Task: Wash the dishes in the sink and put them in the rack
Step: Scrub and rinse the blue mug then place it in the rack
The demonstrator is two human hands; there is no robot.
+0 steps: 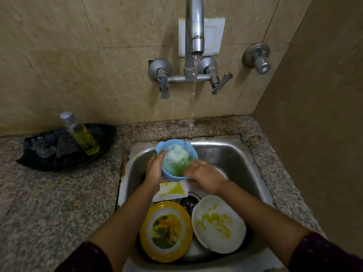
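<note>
scrubbing step: foamy blue bowl (170, 176).
left hand (155, 169) grips its rim; right hand (206, 176) blurred, grip unclear; next, rinse off foam.

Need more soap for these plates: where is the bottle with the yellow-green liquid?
In the head view it is at the left: the bottle stands tilted in the black tray on the granite counter, left of the sink.
</note>
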